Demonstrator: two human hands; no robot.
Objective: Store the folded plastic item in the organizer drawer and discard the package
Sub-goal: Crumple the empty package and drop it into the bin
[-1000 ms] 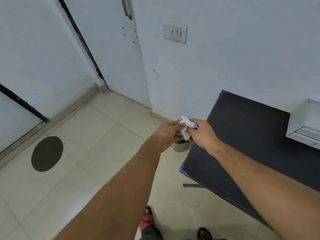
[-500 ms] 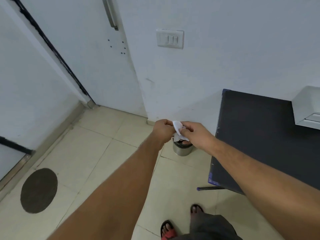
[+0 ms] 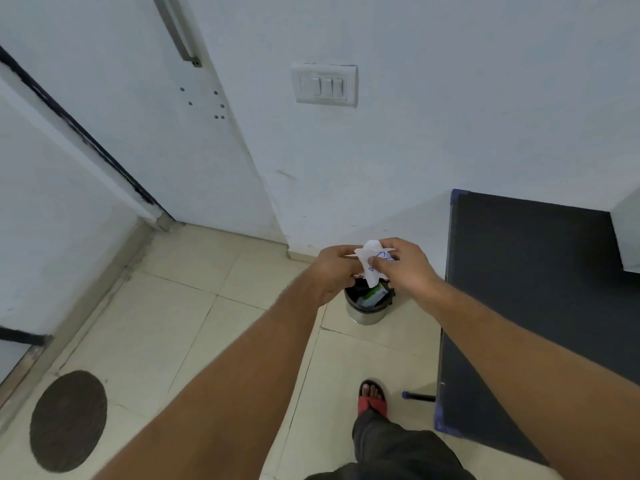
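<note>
A crumpled white package with blue print (image 3: 373, 263) is pinched between both hands. My left hand (image 3: 334, 268) grips its left side and my right hand (image 3: 403, 265) grips its right side. The package hangs directly above a small round steel waste bin (image 3: 367, 311) that stands on the floor by the wall. The bin has a black liner and a green and white wrapper inside. The white organizer (image 3: 628, 237) shows only as a corner on the dark table at the far right. The folded plastic item is not in view.
A dark table (image 3: 526, 306) with blue corner caps stands to the right of the bin. My foot in a red sandal (image 3: 372, 398) is on the beige tiles below the bin. A white door (image 3: 166, 133) and a dark round floor patch (image 3: 67, 420) lie to the left.
I have stepped closer to the bin, which now shows its open top. Both hands have kept hold of the package and shifted it above the bin.
</note>
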